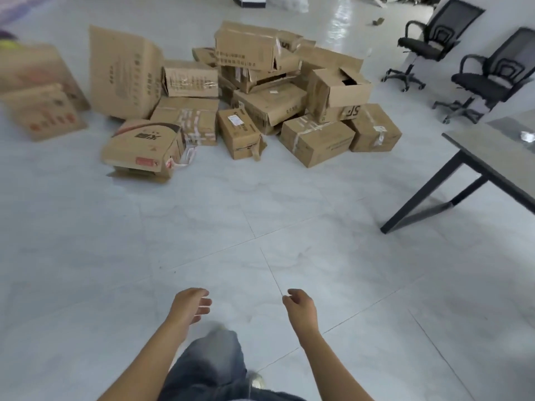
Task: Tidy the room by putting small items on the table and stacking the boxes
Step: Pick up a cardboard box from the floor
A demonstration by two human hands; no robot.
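Observation:
A loose heap of several brown cardboard boxes [260, 91] lies on the tiled floor ahead of me, some taped, some with open flaps. A crushed box [142, 147] lies nearest at the front left. A tall flattened carton [123, 73] leans at the left of the heap. My left hand [189, 305] and my right hand [299, 306] hang low in front of me with loosely curled fingers, holding nothing, well short of the boxes. A grey table [498, 160] stands at the right, with a small crumpled white item [527, 137] on it.
Two black office chairs [489, 79] stand at the back right beyond the table. More cartons [40, 91] lie at the far left. The table's black leg [419, 195] slants down to the floor. My legs and shoe show at the bottom.

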